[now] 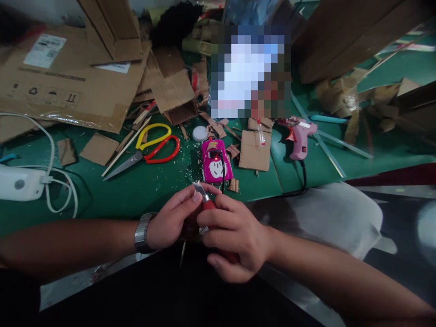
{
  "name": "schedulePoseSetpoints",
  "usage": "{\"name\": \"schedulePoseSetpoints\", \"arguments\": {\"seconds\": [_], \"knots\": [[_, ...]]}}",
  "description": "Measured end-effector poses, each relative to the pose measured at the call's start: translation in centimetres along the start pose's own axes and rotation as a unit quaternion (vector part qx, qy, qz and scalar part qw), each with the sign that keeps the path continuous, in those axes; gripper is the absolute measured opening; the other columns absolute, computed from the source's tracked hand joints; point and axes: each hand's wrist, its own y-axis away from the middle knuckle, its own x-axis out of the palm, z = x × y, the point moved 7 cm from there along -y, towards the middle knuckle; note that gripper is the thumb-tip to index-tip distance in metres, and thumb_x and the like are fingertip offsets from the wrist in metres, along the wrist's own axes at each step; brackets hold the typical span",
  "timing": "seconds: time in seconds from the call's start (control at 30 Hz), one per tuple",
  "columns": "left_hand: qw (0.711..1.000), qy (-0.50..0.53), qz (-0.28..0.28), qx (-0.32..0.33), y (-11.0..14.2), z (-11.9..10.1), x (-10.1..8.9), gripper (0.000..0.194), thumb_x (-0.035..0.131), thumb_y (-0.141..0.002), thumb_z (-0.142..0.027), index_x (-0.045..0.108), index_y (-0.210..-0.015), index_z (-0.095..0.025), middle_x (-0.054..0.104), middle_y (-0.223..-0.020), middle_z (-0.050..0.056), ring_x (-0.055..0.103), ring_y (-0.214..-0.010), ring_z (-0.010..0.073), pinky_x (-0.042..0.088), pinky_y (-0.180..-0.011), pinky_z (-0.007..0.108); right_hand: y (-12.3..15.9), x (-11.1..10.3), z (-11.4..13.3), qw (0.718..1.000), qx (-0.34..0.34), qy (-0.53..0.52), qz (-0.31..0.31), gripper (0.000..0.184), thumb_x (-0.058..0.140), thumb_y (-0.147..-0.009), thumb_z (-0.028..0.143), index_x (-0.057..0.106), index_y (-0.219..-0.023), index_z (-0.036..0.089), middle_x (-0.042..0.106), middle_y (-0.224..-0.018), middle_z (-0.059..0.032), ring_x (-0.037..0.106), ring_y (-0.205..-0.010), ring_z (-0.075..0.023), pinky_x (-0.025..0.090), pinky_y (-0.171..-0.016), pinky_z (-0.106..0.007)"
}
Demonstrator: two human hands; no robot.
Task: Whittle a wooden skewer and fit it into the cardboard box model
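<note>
My right hand (231, 236) is wrapped round the red handle of a utility knife (208, 204), its metal blade pointing up and to the left. My left hand (175, 218), with a metal watch on the wrist, pinches the blade tip between thumb and fingers. A thin stick (183, 254) hangs down below the hands. Both hands are at the near edge of a green table (136, 190).
On the table lie yellow and red scissors (150, 147), a pink socket adapter (216, 161) with a black cord, a pink glue gun (299, 136), a white lid (200, 133), cardboard pieces (255, 150), a large flattened box (61, 81) and a white power strip (20, 182).
</note>
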Motion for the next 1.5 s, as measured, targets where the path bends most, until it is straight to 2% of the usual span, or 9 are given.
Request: {"name": "schedulePoseSetpoints", "arguments": {"seconds": [0.2,0.57,0.73,0.87,0.97,1.07,1.23,1.4,1.5], "knots": [[0.998,0.041,0.037,-0.007,0.0,-0.3,0.8,0.031,0.061,-0.098,-0.039,0.062,-0.122,-0.019,0.052,-0.065,-0.005,0.044,-0.052,0.0056,0.041,-0.051,0.015,-0.1,0.2,0.5,1.000,-0.027,-0.005,-0.001,0.026,0.047,-0.090,0.033,0.062,-0.075,0.018,0.065,-0.088,-0.0054,0.043,-0.071,-0.0176,0.037,-0.067,-0.037],[0.997,0.008,0.077,-0.008,0.2,-0.3,1.3,0.034,0.053,-0.101,-0.044,0.063,-0.122,-0.020,0.055,-0.067,-0.003,0.050,-0.057,0.0082,0.049,-0.065,0.020,0.0,0.1,0.6,0.999,-0.039,-0.010,-0.008,0.024,0.051,-0.087,0.035,0.060,-0.072,0.020,0.067,-0.091,-0.0041,0.035,-0.070,-0.0176,0.034,-0.066,-0.036],[0.995,0.044,0.074,-0.046,0.4,0.6,0.7,0.041,0.054,-0.098,-0.049,0.061,-0.128,-0.022,0.056,-0.074,-0.001,0.050,-0.060,0.0097,0.044,-0.057,0.020,0.1,0.1,0.5,0.999,-0.033,0.002,-0.002,0.022,0.052,-0.086,0.035,0.061,-0.073,0.020,0.067,-0.094,-0.0031,0.036,-0.070,-0.0173,0.038,-0.067,-0.037],[0.998,0.001,0.060,-0.018,0.5,0.6,0.1,0.038,0.044,-0.104,-0.044,0.060,-0.133,-0.024,0.059,-0.081,0.001,0.055,-0.070,0.0125,0.049,-0.069,0.024,0.2,0.0,0.5,1.000,-0.030,0.008,-0.001,0.023,0.052,-0.087,0.035,0.061,-0.072,0.021,0.068,-0.096,-0.0022,0.038,-0.072,-0.0175,0.049,-0.084,-0.044],[0.995,-0.065,0.070,0.032,0.5,0.0,0.3,0.041,0.040,-0.107,-0.045,0.063,-0.132,-0.021,0.064,-0.094,0.005,0.059,-0.084,0.0145,0.050,-0.083,0.028,0.1,-0.2,0.6,0.999,-0.041,0.008,-0.011,0.020,0.056,-0.084,0.034,0.063,-0.071,0.021,0.068,-0.095,-0.0022,0.038,-0.073,-0.0175,0.045,-0.108,-0.055],[0.993,-0.083,0.070,0.035,0.4,-0.1,0.5,0.044,0.041,-0.106,-0.047,0.063,-0.132,-0.020,0.065,-0.097,0.006,0.058,-0.079,0.0134,0.050,-0.078,0.028,0.0,-0.3,0.5,0.999,-0.040,0.005,-0.015,0.018,0.058,-0.083,0.034,0.063,-0.073,0.020,0.068,-0.095,-0.0024,0.039,-0.076,-0.0179,0.044,-0.113,-0.054],[0.998,0.006,0.034,-0.061,0.3,1.1,0.2,0.051,0.048,-0.101,-0.056,0.056,-0.136,-0.020,0.052,-0.069,-0.003,0.044,-0.048,0.0080,0.037,-0.046,0.021,0.0,-0.3,0.0,1.000,-0.005,-0.008,-0.007,0.020,0.054,-0.087,0.035,0.064,-0.079,0.020,0.067,-0.095,-0.0037,0.043,-0.080,-0.0193,0.046,-0.106,-0.052],[0.997,0.038,0.063,-0.040,0.1,0.4,0.9,0.047,0.057,-0.097,-0.051,0.058,-0.131,-0.019,0.046,-0.061,-0.006,0.039,-0.046,0.0064,0.036,-0.046,0.018,0.1,0.2,0.5,1.000,-0.015,-0.021,0.006,0.023,0.052,-0.088,0.036,0.062,-0.076,0.020,0.065,-0.093,-0.0046,0.042,-0.074,-0.0183,0.043,-0.072,-0.038],[0.996,0.031,0.070,-0.037,0.1,0.1,1.1,0.043,0.060,-0.096,-0.048,0.061,-0.126,-0.018,0.050,-0.063,-0.004,0.042,-0.049,0.0072,0.039,-0.048,0.018,0.0,0.1,0.6,0.999,-0.023,-0.028,0.001,0.024,0.051,-0.088,0.035,0.061,-0.073,0.019,0.065,-0.091,-0.0048,0.040,-0.071,-0.0183,0.036,-0.067,-0.037]]}}
